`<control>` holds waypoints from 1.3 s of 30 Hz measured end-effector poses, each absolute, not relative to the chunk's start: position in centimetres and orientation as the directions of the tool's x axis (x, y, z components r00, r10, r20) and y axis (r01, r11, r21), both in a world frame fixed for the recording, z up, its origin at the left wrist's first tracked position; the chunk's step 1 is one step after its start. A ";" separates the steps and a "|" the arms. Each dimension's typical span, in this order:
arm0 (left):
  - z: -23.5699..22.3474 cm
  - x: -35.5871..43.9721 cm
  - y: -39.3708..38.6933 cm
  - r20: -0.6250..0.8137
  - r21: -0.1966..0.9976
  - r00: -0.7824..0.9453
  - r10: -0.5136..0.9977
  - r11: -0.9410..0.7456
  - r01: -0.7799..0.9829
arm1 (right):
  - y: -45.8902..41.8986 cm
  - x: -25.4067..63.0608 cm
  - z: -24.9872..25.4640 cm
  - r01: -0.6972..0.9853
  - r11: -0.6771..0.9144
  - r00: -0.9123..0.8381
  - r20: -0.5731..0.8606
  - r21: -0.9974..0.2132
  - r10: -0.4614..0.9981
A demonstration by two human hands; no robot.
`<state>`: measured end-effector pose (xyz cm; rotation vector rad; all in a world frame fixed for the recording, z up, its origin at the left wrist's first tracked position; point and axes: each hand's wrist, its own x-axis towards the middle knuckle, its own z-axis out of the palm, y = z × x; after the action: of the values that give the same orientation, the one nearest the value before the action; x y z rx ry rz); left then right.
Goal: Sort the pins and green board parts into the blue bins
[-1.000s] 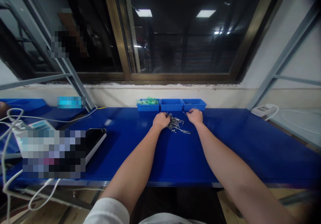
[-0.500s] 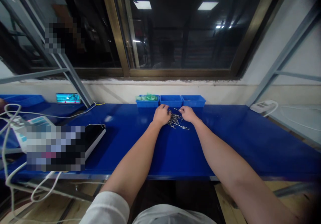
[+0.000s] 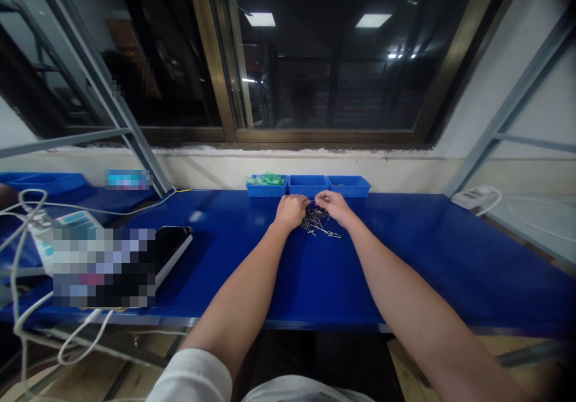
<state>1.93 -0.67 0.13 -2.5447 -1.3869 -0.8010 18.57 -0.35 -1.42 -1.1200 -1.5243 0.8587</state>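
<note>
My left hand is closed at the left edge of a loose heap of thin metal rods on the blue table. What its curled fingers hold is hidden. From the right, my right hand pinches a thin metal rod just above the heap. That rod bridges the small gap between the fingertips of both hands. Whether the left fingers grip its end is too small to tell. A few rods lie loose at the heap's near right side.
Behind my hands, three blue bins stand against the wall: a left bin with green pieces, a middle bin and a right bin. At left are a dark-topped device and white cables. A power strip sits far right.
My right hand has moved left with the rod, and its fingertips now almost meet those of my left hand. My left hand has shifted slightly. The view has tilted a little.
</note>
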 end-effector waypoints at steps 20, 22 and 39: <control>-0.6 1.4 0.3 0.513 0.509 0.167 0.842 -0.455 0.731 | 0.2 20.1 -1.5 0.344 0.350 0.307 0.457 -0.871 0.835; -0.9 1.0 0.8 0.498 0.527 0.120 0.859 -0.409 0.745 | 0.2 20.4 -1.4 0.550 0.303 0.366 0.551 -0.778 0.750; -1.5 0.3 1.7 0.381 0.455 0.151 0.912 -0.327 0.828 | 1.5 22.1 -2.6 0.714 0.062 0.397 0.477 -0.698 0.784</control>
<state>0.30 1.71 -1.50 -2.4835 -1.8931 -1.0024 22.08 1.45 -2.60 -1.6677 -1.3358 0.0893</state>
